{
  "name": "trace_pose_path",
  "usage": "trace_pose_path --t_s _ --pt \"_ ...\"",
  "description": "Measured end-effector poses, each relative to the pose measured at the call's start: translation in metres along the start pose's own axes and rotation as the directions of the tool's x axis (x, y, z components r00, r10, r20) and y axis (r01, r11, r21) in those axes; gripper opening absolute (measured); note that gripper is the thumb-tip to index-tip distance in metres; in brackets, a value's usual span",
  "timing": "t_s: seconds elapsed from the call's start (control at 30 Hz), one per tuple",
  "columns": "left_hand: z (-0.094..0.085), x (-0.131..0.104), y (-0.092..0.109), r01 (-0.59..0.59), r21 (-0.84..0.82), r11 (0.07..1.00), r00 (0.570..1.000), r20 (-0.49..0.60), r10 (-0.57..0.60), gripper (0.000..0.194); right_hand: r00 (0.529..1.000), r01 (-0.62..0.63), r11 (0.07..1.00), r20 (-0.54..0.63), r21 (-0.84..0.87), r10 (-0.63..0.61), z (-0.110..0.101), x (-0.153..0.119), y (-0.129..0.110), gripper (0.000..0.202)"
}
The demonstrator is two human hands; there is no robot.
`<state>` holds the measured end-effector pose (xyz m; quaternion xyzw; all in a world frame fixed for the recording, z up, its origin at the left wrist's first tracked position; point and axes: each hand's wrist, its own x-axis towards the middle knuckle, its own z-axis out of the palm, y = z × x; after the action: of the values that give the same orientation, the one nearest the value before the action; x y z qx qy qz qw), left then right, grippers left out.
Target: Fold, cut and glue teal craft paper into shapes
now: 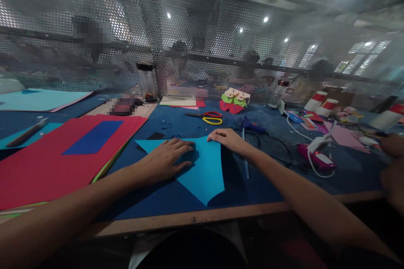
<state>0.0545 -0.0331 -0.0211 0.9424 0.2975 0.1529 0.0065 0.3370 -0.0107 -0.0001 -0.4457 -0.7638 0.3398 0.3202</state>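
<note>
A sheet of bright blue paper (206,170), partly folded, lies on the dark blue tabletop (142,199) in front of me. One pointed corner sticks out to the left, and another points toward the table's front edge. My left hand (172,155) rests flat on the sheet's left part, fingers stretched out. At the far right corner, my right hand (227,139) has thumb and fingers pinched on the paper, which lifts slightly on that side. Beyond my hands lie scissors (212,117) with red and yellow handles.
Red paper sheets (41,168) are stacked at left under a dark blue strip (94,138). Right of my hands are a blue glue gun (252,125), cables and a pink device (315,157). A folded paper piece (235,100) and glass jar (147,82) stand behind. Another person's hand (393,145) is far right.
</note>
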Motion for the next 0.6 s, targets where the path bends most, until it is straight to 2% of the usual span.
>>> trace_pose_path --t_s 0.2,0.6 --pt "0.0015 0.0001 -0.0021 -0.007 -0.020 1.000 1.000 -0.009 0.007 0.037 0.994 -0.111 0.987 -0.022 -0.115 0.109 0.0002 -0.0007 -0.0008 0.047" --pt "0.0023 0.0005 -0.0030 0.006 -0.036 0.999 1.000 0.012 -0.005 0.038 0.992 -0.128 0.983 -0.020 -0.130 0.127 0.0011 -0.0002 -0.0022 0.043"
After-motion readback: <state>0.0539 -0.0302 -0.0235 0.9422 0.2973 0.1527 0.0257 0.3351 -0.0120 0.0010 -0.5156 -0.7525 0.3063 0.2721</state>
